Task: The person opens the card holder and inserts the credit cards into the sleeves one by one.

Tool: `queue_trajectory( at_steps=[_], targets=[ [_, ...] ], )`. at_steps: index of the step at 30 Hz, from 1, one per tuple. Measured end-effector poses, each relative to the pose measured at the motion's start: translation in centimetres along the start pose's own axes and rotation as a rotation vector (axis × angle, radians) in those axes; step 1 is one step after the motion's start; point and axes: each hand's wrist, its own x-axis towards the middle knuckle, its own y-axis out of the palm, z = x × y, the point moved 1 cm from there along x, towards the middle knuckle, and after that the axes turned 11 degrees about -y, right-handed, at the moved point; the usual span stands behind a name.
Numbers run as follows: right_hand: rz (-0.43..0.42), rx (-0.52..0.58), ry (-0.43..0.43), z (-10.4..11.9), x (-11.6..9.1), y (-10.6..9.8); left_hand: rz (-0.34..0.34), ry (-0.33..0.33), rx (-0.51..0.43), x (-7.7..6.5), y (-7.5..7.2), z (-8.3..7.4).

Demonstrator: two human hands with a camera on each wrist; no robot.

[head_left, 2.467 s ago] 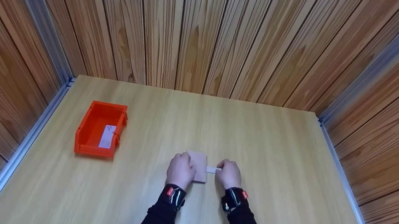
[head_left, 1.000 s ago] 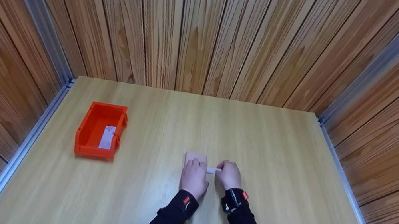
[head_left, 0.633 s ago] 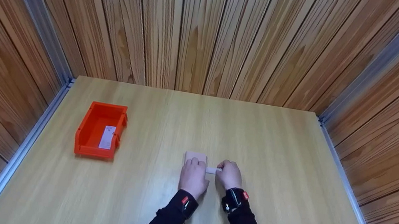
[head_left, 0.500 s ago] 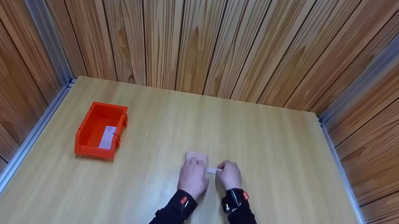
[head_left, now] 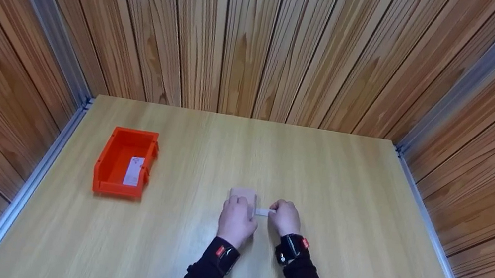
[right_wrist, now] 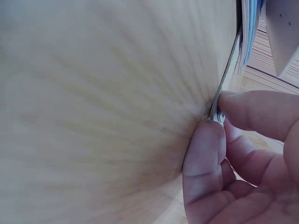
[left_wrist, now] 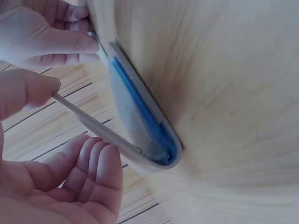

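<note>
A small pale pink card holder (head_left: pixel 244 193) lies on the table in front of me, partly covered by my left hand (head_left: pixel 237 223). In the left wrist view its upper cover (left_wrist: pixel 96 127) tilts up, the left thumb on the free edge and the fingers curled against the outer face. Blue and clear sleeves (left_wrist: pixel 140 109) show inside the fold. A narrow pale strap (head_left: pixel 262 212) sticks out of the holder's right side. My right hand (head_left: pixel 285 218) pinches the strap's end between thumb and forefinger, with a small round snap visible there in the right wrist view.
An orange open-front bin (head_left: pixel 113 157) with a white label (head_left: pixel 133 170) stands at the left of the wooden table (head_left: pixel 344 190). Wood-plank walls (head_left: pixel 249 38) and metal rails (head_left: pixel 38 169) enclose the table.
My left hand has gone from the holder's left side onto its near part, then slightly left again as the cover lifts. The right hand keeps its pinch on the strap, almost still.
</note>
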Motion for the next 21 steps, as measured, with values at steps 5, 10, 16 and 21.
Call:
queue_trajectory(
  at_steps=[5,10,16,21],
  targets=[
    [-0.001,0.010,0.004,0.1,0.0,0.0,0.002,-0.044,-0.039,0.2,-0.6,0.2],
    [0.003,0.016,0.011,0.2,-0.1,-0.1,0.065,-0.114,-0.075,0.4,-1.3,0.4],
    [-0.003,0.026,0.019,0.3,-0.1,-0.2,0.142,-0.178,-0.119,0.5,-2.5,0.6],
    [0.033,0.016,0.058,0.4,0.0,-0.2,0.178,-0.239,-0.159,0.7,-3.2,0.9]
  ],
)
